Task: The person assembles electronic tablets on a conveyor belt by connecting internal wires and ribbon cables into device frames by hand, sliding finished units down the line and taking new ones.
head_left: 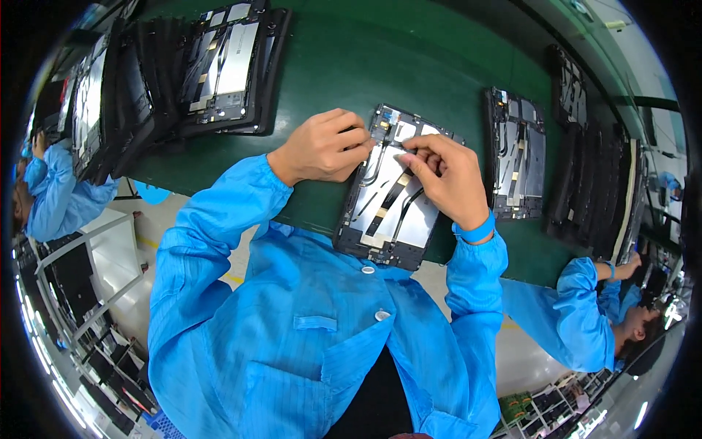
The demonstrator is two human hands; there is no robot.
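An opened tablet (415, 223) with its inner parts exposed lies in front of me at the table's near edge: silver battery plates, black cables and tan strips of tape, with a circuit board at its far end. My left hand (325, 146) is closed at the tablet's upper left edge, its fingers curled and their tips bunched together. Over the circuit board, my right hand (450, 179) has thumb and forefinger drawn together, the other fingers bent. Whatever sits between the fingertips of either hand is too small or hidden to make out.
Another opened tablet (518, 157) lies to the right on the green table (409, 58). Stacks of opened tablets (227, 69) stand at the far left, and a row of dark tablets (585, 183) at the far right. People in blue work coats sit on both sides.
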